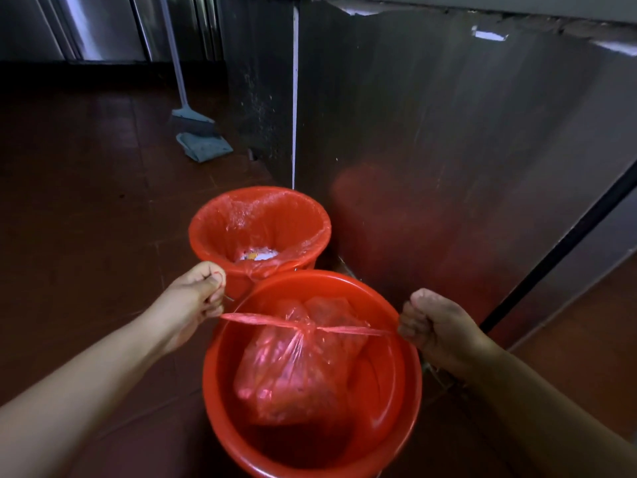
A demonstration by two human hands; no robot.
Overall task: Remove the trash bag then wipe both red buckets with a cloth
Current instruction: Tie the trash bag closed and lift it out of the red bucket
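Two red buckets stand on the floor. The near bucket (412, 370) holds a red translucent trash bag (293, 374), gathered and knotted at its top. My left hand (196, 298) is shut on the bag's left tie end, and my right hand (437, 326) is shut on the right tie end. The two ends are stretched taut across the bucket's mouth. The far bucket (206, 246) is lined with another red bag (262, 215) folded over its rim, with some trash at the bottom.
A stainless steel cabinet (448, 132) rises right behind the buckets. A mop or broom head (196, 122) with a grey cloth (205, 146) lies on the dark red tiled floor (86, 201) at the back left.
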